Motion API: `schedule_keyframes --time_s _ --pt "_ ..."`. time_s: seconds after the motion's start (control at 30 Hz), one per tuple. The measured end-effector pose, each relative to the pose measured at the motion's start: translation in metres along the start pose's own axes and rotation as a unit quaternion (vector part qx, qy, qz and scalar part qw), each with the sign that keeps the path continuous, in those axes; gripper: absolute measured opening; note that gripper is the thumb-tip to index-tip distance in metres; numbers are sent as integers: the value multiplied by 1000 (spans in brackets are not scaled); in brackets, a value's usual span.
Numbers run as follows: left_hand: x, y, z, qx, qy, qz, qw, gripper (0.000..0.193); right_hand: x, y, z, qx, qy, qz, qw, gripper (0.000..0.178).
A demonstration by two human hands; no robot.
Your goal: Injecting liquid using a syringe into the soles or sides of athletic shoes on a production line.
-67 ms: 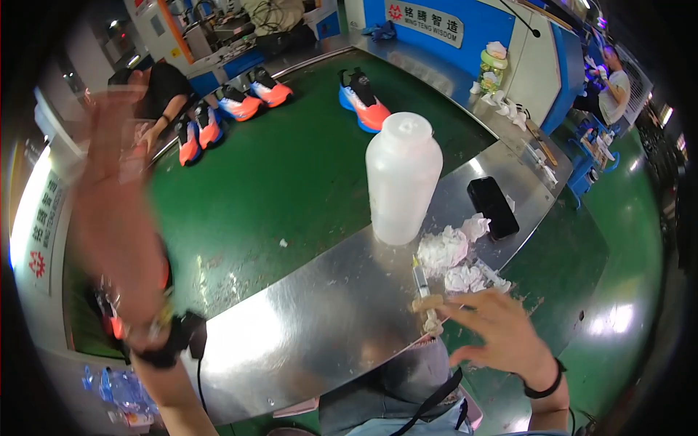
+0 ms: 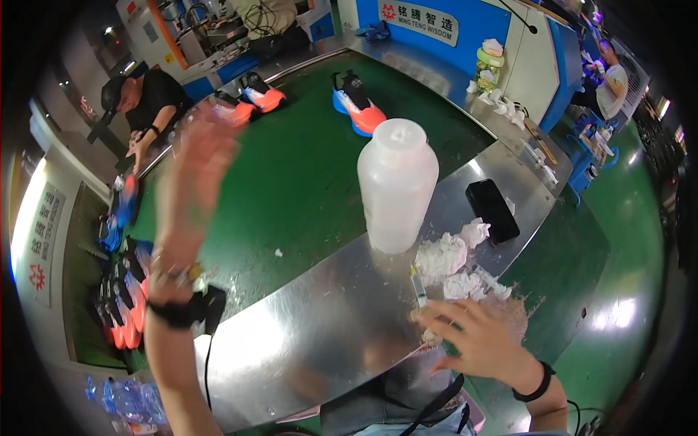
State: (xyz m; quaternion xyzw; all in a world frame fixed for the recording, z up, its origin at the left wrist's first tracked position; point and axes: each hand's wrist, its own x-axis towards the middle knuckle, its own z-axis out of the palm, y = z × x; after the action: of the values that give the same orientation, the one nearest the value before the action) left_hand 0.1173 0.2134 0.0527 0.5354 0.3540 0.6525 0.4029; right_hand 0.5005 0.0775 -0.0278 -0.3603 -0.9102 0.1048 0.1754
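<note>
My left hand (image 2: 198, 185), smeared by motion, is raised over the left side of the green belt, and its fingers cannot be made out. Behind it, partly hidden, are orange-and-blue sneakers (image 2: 263, 95). My right hand (image 2: 480, 340) hovers at the near metal edge with its fingers apart and nothing gripped. Next to its fingertips lies a syringe (image 2: 417, 285) with a yellow tip, its lower end hidden by the hand. Crumpled white paper (image 2: 441, 256) sits just beyond. A large white plastic bottle (image 2: 397, 190) stands upright on the metal border, and a single sneaker (image 2: 356, 105) is behind it.
Several sneakers (image 2: 123, 305) are grouped at the left, below the belt's side. A person in black (image 2: 156, 102) bends over the far left edge. A black phone (image 2: 493, 211) lies right of the bottle. Clear plastic bottles (image 2: 131, 400) are at the lower left.
My left hand has swept to the right, uncovering the person and the sneakers at the left. My right hand has shifted slightly left toward the syringe. The view has turned a little.
</note>
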Motion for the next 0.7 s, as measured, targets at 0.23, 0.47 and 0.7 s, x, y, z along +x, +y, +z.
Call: schedule_keyframes --time_s 0.23,0.47,0.7 --pt "85 -232 55 -37 -34 -438 898 51 19 19 46 -13 -88 -33 995 66" --pt "153 -307 131 -210 133 -373 894 57 30 34 41 204 -43 -13 978 46" --pt "150 -300 86 -19 161 -329 931 47 -2 32 39 315 63 87 943 49"
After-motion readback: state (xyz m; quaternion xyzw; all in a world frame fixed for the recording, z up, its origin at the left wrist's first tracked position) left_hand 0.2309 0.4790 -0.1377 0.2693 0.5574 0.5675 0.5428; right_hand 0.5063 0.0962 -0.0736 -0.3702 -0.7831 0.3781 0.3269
